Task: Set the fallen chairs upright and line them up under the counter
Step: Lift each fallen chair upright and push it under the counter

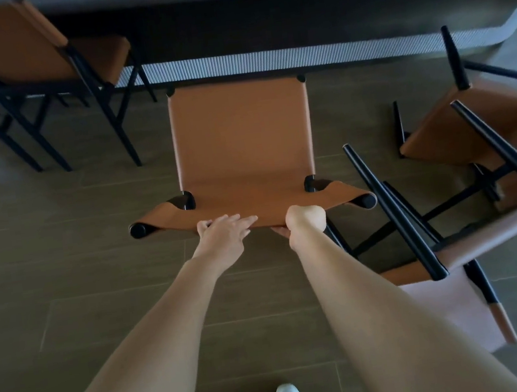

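Your bare forearms [158, 340] stretched to the upright tan leather, black-framed chair [243, 138], which stood just short of the dark counter [259, 14]. Your right hand [304, 219] clamped its backrest [252, 208]; your left hand [222, 233] lay straight-fingered on top. Swinging it right risked snagging the fallen tan chair [501, 229] by its black legs [394, 211].

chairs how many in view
4: upright chair top left, held chair centre, upturned chair upper right, fallen chair lower right. A fifth may be cropped far left.
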The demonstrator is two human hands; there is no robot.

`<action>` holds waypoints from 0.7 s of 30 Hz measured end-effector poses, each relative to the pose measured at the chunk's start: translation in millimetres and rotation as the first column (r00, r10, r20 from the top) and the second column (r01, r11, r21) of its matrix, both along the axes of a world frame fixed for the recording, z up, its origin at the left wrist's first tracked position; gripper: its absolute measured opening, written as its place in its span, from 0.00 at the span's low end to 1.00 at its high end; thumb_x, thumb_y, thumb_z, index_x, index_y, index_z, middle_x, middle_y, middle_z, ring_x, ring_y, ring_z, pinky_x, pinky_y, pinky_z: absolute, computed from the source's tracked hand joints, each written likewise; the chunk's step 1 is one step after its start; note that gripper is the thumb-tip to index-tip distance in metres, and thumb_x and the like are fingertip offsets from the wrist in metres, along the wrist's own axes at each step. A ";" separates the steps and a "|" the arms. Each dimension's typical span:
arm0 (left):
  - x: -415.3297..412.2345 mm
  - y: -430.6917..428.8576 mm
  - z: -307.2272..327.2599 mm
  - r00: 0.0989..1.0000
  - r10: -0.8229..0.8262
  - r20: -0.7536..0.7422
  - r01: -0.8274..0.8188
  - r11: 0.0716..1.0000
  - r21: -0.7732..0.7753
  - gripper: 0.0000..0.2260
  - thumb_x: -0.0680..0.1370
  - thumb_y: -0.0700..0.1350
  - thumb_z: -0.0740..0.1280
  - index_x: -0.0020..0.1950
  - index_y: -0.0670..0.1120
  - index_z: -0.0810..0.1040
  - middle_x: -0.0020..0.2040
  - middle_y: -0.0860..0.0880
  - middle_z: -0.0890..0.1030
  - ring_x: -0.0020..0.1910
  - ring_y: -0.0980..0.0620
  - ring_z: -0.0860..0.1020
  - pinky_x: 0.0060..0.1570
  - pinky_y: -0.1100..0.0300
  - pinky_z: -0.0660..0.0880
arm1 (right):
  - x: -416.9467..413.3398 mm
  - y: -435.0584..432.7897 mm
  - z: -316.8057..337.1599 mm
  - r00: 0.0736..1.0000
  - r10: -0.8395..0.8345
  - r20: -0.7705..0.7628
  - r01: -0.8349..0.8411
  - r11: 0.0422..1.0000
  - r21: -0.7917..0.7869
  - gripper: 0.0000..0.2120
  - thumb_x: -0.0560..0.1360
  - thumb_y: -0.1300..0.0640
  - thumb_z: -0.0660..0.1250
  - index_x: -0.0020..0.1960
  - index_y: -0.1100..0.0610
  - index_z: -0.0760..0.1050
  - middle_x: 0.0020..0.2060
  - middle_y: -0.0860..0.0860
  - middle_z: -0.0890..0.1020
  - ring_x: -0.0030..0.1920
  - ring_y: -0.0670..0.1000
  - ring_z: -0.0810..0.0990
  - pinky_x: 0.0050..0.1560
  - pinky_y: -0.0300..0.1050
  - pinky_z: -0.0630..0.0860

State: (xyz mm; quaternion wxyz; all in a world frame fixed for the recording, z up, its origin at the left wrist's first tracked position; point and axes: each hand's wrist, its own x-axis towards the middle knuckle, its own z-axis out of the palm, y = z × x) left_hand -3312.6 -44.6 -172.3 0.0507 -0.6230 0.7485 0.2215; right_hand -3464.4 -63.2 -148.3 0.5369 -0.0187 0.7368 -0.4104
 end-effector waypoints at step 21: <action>2.9 -170.8 55.2 0.995 -0.104 -0.004 0.104 0.983 0.153 0.32 0.74 0.40 0.58 0.76 0.61 0.60 0.73 0.50 0.70 0.70 0.42 0.67 0.68 0.43 0.53 | -3.9 -161.4 39.6 0.990 0.112 -0.082 -0.111 0.994 0.019 0.14 0.77 0.71 0.60 0.61 0.60 0.73 0.53 0.58 0.78 0.46 0.60 0.80 0.24 0.45 0.80</action>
